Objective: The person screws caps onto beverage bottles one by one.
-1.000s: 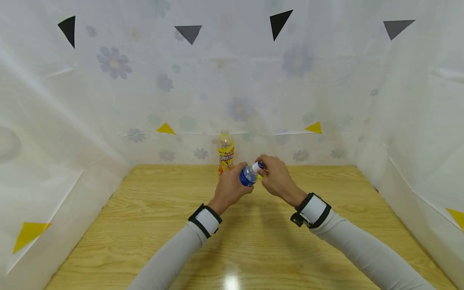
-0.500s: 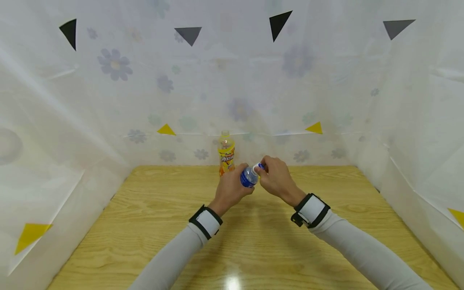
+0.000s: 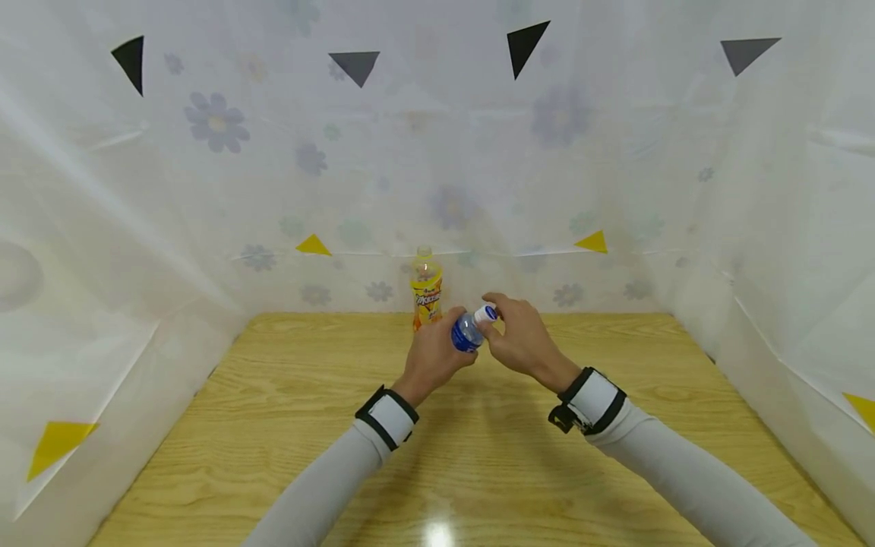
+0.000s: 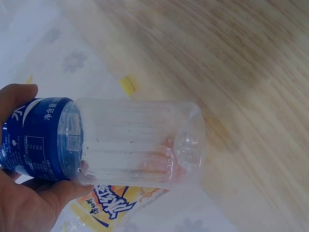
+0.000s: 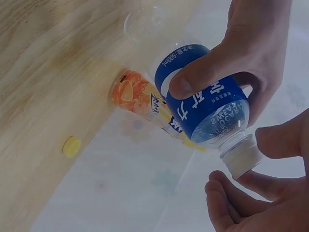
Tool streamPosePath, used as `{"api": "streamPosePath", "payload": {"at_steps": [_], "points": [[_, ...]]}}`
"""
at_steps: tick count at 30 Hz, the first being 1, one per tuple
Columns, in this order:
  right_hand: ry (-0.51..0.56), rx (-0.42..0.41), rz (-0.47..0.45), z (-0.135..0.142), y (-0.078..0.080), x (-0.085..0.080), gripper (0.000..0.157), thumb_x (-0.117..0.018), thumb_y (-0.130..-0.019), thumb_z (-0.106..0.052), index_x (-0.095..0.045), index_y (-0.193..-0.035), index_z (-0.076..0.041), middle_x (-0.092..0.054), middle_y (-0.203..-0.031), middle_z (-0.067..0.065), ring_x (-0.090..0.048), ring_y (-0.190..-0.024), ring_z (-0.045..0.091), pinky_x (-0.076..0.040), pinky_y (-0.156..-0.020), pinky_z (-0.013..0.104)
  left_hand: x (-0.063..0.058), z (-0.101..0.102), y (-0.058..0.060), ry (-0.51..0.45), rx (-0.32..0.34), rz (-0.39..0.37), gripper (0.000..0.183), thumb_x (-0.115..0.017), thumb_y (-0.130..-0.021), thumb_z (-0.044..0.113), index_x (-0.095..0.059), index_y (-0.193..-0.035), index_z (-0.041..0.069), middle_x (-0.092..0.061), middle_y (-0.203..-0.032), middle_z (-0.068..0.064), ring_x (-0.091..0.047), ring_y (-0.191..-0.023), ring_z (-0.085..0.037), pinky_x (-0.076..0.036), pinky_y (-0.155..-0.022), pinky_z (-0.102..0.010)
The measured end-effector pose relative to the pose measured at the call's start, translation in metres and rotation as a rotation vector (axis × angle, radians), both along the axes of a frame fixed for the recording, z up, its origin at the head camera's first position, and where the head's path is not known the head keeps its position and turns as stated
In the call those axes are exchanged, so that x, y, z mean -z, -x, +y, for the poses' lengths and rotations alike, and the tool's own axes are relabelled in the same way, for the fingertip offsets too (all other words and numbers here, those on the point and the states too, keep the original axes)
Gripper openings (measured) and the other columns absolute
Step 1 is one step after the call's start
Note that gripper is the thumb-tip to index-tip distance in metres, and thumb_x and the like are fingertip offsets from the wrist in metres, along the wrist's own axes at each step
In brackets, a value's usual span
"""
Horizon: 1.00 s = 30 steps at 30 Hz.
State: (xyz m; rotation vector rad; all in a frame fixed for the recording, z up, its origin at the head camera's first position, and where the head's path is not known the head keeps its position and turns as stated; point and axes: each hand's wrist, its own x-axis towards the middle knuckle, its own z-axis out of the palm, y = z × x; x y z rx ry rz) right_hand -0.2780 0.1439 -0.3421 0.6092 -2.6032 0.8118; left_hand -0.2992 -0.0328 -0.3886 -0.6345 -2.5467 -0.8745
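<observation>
My left hand (image 3: pixel 432 352) grips a clear plastic bottle with a blue label (image 3: pixel 464 334), held tilted above the table. In the left wrist view the bottle's clear lower part (image 4: pixel 135 142) shows a few droplets. A white cap (image 5: pixel 242 157) sits on its neck. My right hand (image 3: pixel 522 339) is at this cap, with the thumb on one side and curled fingers on the other; contact looks light. Just behind the left hand stands a drink bottle with a yellow and orange label (image 3: pixel 427 295), its top uncapped and its base hidden by that hand.
A yellow bottle cap (image 5: pixel 72 146) lies on the wooden table (image 3: pixel 273 425) near its back edge, hidden behind the hands in the head view. White flower-patterned sheeting (image 3: pixel 437 152) encloses the table at the back and sides.
The right hand's fingers have turned and loosened about the white cap, showing more of it. The left hand and the blue-labelled bottle stay nearly in place.
</observation>
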Motion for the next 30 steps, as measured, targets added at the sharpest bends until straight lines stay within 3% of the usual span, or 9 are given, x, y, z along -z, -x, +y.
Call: {"api": "streamPosePath", "payload": {"at_steps": [7,30], "points": [[-0.012,-0.031,0.008,-0.0014,-0.0014,-0.0026,0.032,-0.058,-0.098,-0.003,-0.062,-0.13,0.0,-0.072,-0.107,0.016,-0.065,-0.095,0.034,-0.053,-0.08,0.05,-0.0001,0.0,0.0008,-0.002,0.003,0.016,0.067,-0.089,-0.075,0.022,-0.059,-0.133,0.009,-0.073,-0.112,-0.011,-0.072,-0.097,-0.024,-0.059,-0.081,-0.039],[-0.007,-0.012,0.035,-0.0012,-0.0005,0.0018,0.026,-0.061,-0.096,-0.003,-0.064,-0.121,0.001,-0.068,-0.093,0.013,-0.055,-0.079,0.024,-0.046,-0.07,0.04,0.0017,0.0008,-0.0006,-0.02,0.011,-0.013,0.066,-0.089,-0.076,0.021,-0.059,-0.134,0.01,-0.073,-0.115,-0.01,-0.072,-0.099,-0.023,-0.06,-0.083,-0.039]]}}
